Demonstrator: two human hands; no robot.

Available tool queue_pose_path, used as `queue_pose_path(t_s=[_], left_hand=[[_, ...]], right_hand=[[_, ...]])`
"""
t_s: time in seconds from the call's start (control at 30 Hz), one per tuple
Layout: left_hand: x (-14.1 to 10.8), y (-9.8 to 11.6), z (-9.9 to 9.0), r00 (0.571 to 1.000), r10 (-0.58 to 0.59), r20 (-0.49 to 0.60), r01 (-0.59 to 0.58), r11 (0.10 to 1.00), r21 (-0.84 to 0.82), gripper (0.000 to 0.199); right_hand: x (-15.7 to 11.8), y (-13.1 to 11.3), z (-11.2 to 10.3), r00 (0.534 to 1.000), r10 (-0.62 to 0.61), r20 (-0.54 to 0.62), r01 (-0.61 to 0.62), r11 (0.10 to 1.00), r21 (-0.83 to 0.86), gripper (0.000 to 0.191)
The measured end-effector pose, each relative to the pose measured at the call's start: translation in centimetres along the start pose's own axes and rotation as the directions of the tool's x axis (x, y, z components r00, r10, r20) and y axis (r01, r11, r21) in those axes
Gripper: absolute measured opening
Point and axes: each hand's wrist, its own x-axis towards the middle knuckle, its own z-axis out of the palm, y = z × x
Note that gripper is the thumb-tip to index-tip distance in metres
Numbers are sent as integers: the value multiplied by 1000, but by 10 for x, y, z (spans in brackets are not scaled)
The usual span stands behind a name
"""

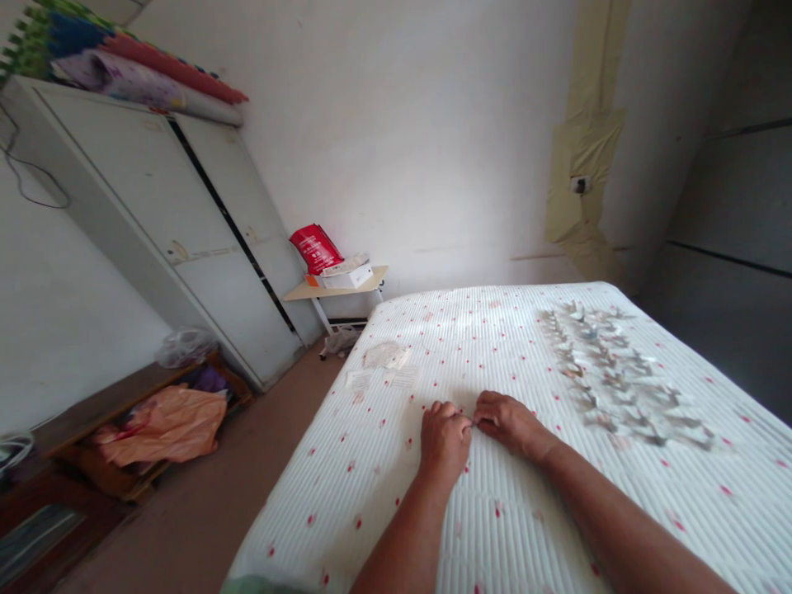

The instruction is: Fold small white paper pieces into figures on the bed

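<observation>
My left hand (444, 437) and my right hand (508, 422) meet above the middle of the bed (495, 528), fingertips nearly touching. Both are closed in a pinch. Whatever lies between the fingers is too small and hidden to name. To the right of my right hand, several small folded paper pieces (619, 371) stand in rows on the white quilted cover with red spots; blur hides their exact shape. Beyond my left hand, toward the bed's left edge, lie a few flat sheets of printed paper (387, 356).
Behind the bed's far left corner stands a small table (300, 292) with a red bag (315, 248) and a white box (347, 274). A grey cabinet (148, 198) and a wooden bench with an orange plastic bag (170, 421) line the left side. A wall closes the far side.
</observation>
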Motion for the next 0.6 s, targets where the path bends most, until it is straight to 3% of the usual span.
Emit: queue_pose_path(t_s=[0.3, 0.6], left_hand=[[2, -4, 6, 998, -67, -10, 65, 993, -100, 15], [4, -4, 10, 991, -137, -7, 136, 986, -96, 13]], right_hand=[[5, 4, 7, 998, 61, 24, -60, 998, -31, 20], [8, -4, 6, 984, 178, 29, -174, 977, -120, 20]])
